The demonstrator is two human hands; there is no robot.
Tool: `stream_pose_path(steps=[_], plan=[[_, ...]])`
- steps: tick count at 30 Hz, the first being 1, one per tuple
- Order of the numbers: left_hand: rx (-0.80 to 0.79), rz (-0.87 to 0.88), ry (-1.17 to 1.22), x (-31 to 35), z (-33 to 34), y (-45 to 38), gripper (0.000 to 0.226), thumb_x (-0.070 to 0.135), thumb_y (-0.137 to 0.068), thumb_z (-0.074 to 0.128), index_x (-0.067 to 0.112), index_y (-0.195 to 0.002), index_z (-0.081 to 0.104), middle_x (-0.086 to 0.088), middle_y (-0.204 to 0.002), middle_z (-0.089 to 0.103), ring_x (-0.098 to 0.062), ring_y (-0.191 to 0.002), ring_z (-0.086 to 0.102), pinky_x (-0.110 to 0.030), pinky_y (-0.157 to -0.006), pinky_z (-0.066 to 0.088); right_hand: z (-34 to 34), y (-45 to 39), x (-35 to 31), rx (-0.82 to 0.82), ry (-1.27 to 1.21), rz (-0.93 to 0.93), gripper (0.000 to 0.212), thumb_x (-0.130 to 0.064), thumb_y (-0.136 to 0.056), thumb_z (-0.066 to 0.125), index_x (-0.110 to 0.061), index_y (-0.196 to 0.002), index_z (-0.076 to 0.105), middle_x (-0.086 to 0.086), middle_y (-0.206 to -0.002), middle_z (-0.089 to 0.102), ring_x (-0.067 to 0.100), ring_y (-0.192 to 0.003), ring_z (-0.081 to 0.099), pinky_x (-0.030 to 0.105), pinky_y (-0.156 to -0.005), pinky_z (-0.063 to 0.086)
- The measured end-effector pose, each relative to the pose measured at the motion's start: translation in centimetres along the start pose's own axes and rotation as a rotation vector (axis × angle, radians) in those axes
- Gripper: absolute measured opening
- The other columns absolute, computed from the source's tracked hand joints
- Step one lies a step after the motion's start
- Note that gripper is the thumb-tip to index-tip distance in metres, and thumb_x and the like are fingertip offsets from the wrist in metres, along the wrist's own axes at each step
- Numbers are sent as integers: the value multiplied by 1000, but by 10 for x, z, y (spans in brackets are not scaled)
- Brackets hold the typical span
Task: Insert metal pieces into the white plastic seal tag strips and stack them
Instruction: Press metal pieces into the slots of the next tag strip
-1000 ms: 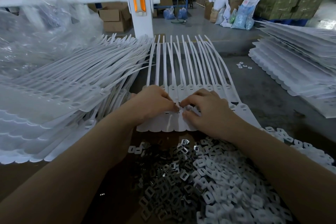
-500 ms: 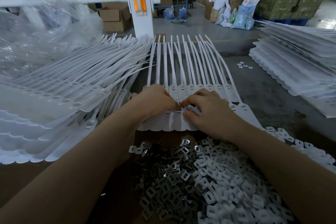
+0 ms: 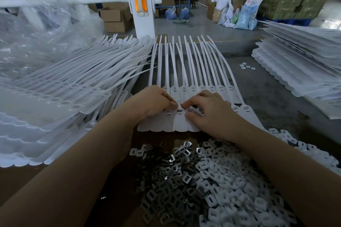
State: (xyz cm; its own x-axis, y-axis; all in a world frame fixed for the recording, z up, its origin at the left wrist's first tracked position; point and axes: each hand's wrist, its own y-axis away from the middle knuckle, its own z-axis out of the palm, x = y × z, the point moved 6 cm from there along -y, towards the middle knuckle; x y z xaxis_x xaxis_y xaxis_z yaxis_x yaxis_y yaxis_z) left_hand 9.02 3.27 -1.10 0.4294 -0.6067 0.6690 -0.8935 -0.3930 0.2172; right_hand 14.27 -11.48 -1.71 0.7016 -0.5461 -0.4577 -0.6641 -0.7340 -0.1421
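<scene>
The strips (image 3: 184,83), a joined row of white plastic seal tags, lie flat in the middle of the tabletop (image 3: 273,101), their wide tag ends toward the person and their thin tails fanning toward the far edge. Both hands rest on the tag ends. The left hand (image 3: 156,101) has its fingers curled, fingertips pressed down on the tags just left of a small slot. The right hand (image 3: 206,108) lies beside it with fingers bent, forefinger and thumb closed in toward the same slot; whether a metal piece is pinched there is too small to tell. At the near edge sits a heap of dark metal pieces (image 3: 166,180), and touching it on the right a heap of small white plastic pieces (image 3: 239,180). A tall stack of strips (image 3: 64,101) fills the left side of the tabletop, and another stack (image 3: 299,64) lies at the right edge.
</scene>
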Motion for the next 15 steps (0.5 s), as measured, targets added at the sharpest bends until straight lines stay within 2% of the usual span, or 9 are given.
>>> stream_pose_path(steps=[3, 5, 7, 8, 10, 11, 13, 15], plan=[[13, 77, -67, 2, 0, 4, 9, 27, -91, 68, 29, -82, 70, 10, -81, 65, -3, -75, 56, -21, -62, 39, 1, -1, 1, -14, -44, -9, 23, -34, -95, 54, -36, -116, 63, -7, -122, 50, 19, -120, 43, 48, -103, 37], [57, 201, -98, 9, -3, 9, 8, 25, -88, 71, 30, -82, 70, 14, -76, 65, 2, -67, 57, -17, -60, 39, 0, -3, 2, -8, -100, -8, 21, -27, -95, 56, -33, -114, 65, -5, -120, 52, 19, -117, 48, 47, -103, 40], [63, 359, -108, 21, -5, 18, 9, 26, -83, 76, 33, -81, 71, 18, -73, 66, 8, -63, 57, -10, -58, 39, -3, -4, 4, 29, -160, 1, 22, -18, -94, 56, -30, -110, 67, -5, -116, 53, 16, -113, 52, 37, -102, 43], [24, 433, -100, 28, -4, 24, 11, 26, -81, 78, 34, -80, 72, 22, -71, 66, 10, -63, 57, -7, -57, 39, -5, -4, 5, 54, -197, 8, 24, -13, -94, 54, -30, -106, 67, -7, -112, 54, 12, -108, 54, 27, -97, 45], [-112, 543, -111, 41, 7, 36, 11, 25, -79, 80, 35, -79, 74, 25, -73, 67, 10, -66, 58, -3, -61, 40, -11, -4, 6, 96, -287, 41, 29, -7, -95, 51, -32, -98, 65, -16, -101, 57, 0, -95, 57, 9, -81, 43], [-189, 581, -140, 46, 15, 42, 10, 26, -78, 80, 34, -80, 75, 24, -76, 69, 9, -69, 59, -2, -64, 40, -13, -4, 8, 115, -333, 63, 30, -6, -95, 49, -32, -96, 65, -18, -100, 60, -3, -92, 59, 8, -77, 43], [-308, 630, -179, 52, 32, 51, 7, 28, -79, 79, 31, -84, 77, 23, -79, 70, 9, -71, 61, -1, -68, 39, -15, -3, 12, 151, -415, 101, 29, -7, -96, 49, -29, -98, 68, -14, -103, 66, -2, -95, 61, 15, -81, 47], [-333, 644, -166, 55, 42, 55, 11, 28, -79, 80, 29, -89, 78, 27, -77, 69, 11, -72, 61, -1, -66, 39, -16, -2, 14, 171, -462, 124, 26, -8, -96, 51, -26, -99, 69, -11, -105, 67, 2, -98, 61, 23, -86, 50]])
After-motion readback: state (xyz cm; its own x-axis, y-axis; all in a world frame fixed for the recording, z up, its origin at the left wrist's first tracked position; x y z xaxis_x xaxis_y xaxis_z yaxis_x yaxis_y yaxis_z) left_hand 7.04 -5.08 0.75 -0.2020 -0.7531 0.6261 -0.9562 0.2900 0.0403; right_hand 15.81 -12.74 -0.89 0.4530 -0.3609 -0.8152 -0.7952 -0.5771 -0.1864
